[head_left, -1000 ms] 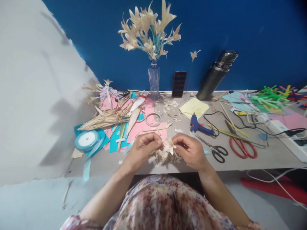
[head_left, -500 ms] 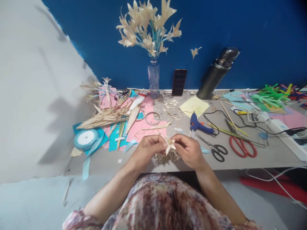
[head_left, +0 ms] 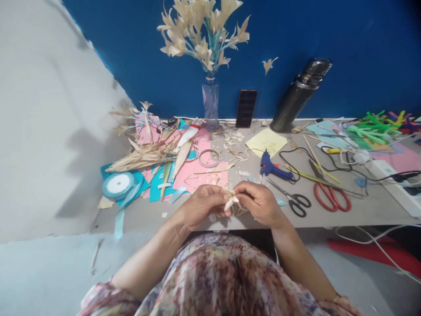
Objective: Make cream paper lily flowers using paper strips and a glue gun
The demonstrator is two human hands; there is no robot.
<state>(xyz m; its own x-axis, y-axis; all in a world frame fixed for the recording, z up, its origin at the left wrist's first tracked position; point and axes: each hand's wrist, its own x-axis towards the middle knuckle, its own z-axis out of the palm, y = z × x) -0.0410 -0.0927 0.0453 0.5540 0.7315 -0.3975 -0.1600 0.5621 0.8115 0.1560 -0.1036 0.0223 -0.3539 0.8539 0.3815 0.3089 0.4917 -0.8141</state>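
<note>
Workpiece: pale flower (head_left: 232, 202), held between both hands above the worktop (head_left: 138, 219), near the middle of its front edge.
Left hand (head_left: 199, 204): fingers closed in a pinch on the flower's left side.
Right hand (head_left: 259, 204): thumb and forefinger closed together on the flower's right side, no visible gap.
Beneath hands: dry scraps (head_left: 241, 211), partly hidden, close to the front edge.
Cutting tools: black-handled scissors (head_left: 297, 204), just beside the right hand; red-handled scissors (head_left: 332, 199), farther toward the right edge.
Glue gun (head_left: 274, 170): lying on its side, beyond the right hand, near the black-handled scissors.
Ribbon spool (head_left: 118, 186): flat at the front left corner, loose end reaching over the front edge.
Husk bundle (head_left: 143, 159): behind the spool, over coloured sheets.
Rear edge: clear bottle (head_left: 210, 105) with flower bouquet (head_left: 202, 33); upright phone (head_left: 246, 108); dark flask (head_left: 299, 98).
</note>
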